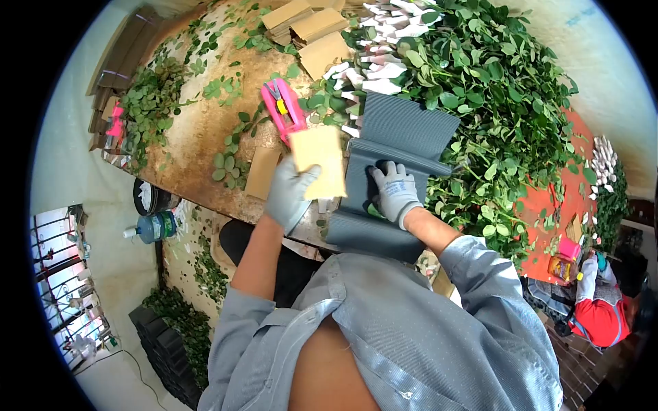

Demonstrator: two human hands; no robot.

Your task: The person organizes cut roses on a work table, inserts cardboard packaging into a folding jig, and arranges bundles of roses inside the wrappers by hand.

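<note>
My left hand [288, 195], in a grey glove, grips a flat tan cardboard piece [319, 161] by its lower left side, thumb on its face. My right hand [396, 194], gloved too, rests with its fingers apart on a dark grey corrugated sheet [370, 229] that is folded or ridged across its middle. The sheet's upper panel [408, 125] lies against leafy stems. A little green leaf shows beside my right thumb. Just beyond the cardboard lies a bright pink object [293, 116] with grey blades and a yellow part on it; its exact kind I cannot tell.
Leafy stems [480, 75] with white-wrapped ends [384, 72] are heaped at the right. Cardboard stacks [319, 41] lie at the back, another cardboard piece [262, 172] near my left hand. Loose leaves cover parts of the worn table [199, 130]. A water jug [154, 227] stands below left.
</note>
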